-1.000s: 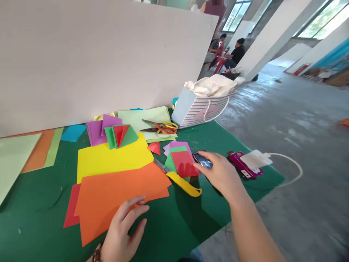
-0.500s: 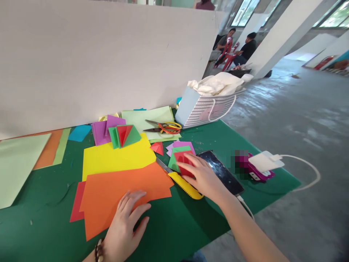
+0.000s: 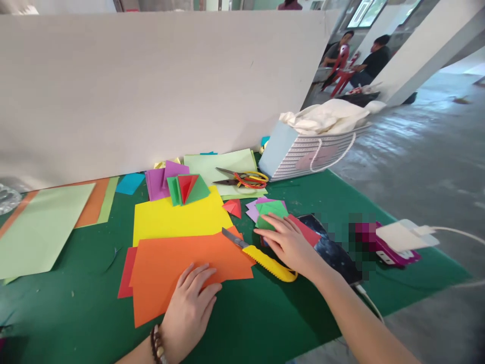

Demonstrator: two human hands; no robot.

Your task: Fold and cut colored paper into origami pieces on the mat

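My left hand [image 3: 192,306] rests with fingers extended over the lower edge of the orange paper [image 3: 170,258], holding nothing. To the right, my right hand [image 3: 290,242] lies with stretched fingers over small folded papers: a green piece [image 3: 271,210] under the fingertips and a red piece [image 3: 307,232] showing beside the hand, partly covering the phone [image 3: 337,255]. Purple paper [image 3: 251,211] sticks out behind the green one. Between the hands is a yellow-handled cutter [image 3: 271,264], its blade on the orange paper. A small folded red piece [image 3: 233,208] sits beyond it.
Yellow paper [image 3: 178,217] lies behind the orange. Scissors [image 3: 242,179] rest on pale green sheets near the paper bag [image 3: 284,149]. A purple box [image 3: 396,258] with a white charger [image 3: 409,235] is at right. Two people [image 3: 373,60] sit far behind.
The view has turned left, so things sit further right. The red paper under my right hand has shifted right off the green piece, over the phone. My left hand stays on the orange paper.
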